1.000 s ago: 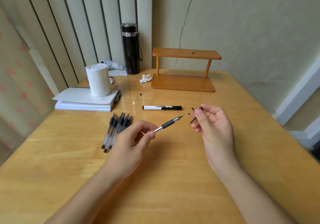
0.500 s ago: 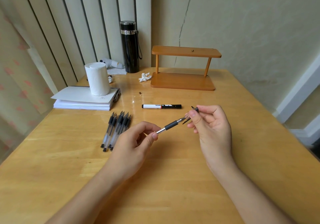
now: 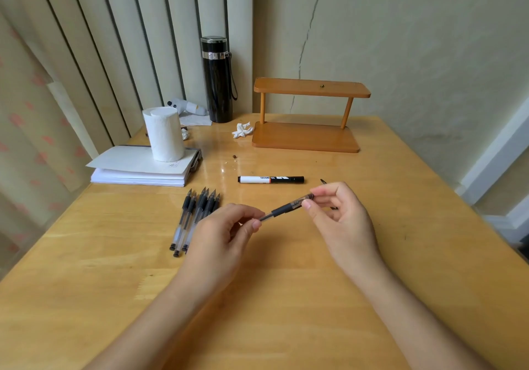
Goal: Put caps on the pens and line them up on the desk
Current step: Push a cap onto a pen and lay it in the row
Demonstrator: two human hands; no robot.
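Note:
My left hand (image 3: 226, 235) grips the barrel of a clear gel pen (image 3: 282, 208) with a black grip, held above the wooden desk (image 3: 286, 298) and pointing up to the right. My right hand (image 3: 340, 220) pinches a clear cap (image 3: 303, 199) that sits over the pen's tip. Dark clips of other caps poke out of that hand at its top and right side. Several uncapped gel pens (image 3: 194, 217) lie side by side on the desk left of my left hand, tips pointing away from me. A capped black and white marker (image 3: 270, 180) lies crosswise behind the hands.
A stack of white paper (image 3: 137, 169) with a tissue roll (image 3: 164, 134) on it sits at the back left. A black flask (image 3: 219, 80) and a small wooden shelf (image 3: 309, 117) stand along the wall. A crumpled tissue (image 3: 242, 130) lies near the shelf.
My hands have come together. The cap, apart from the pen tip a second ago, now sits over the tip.

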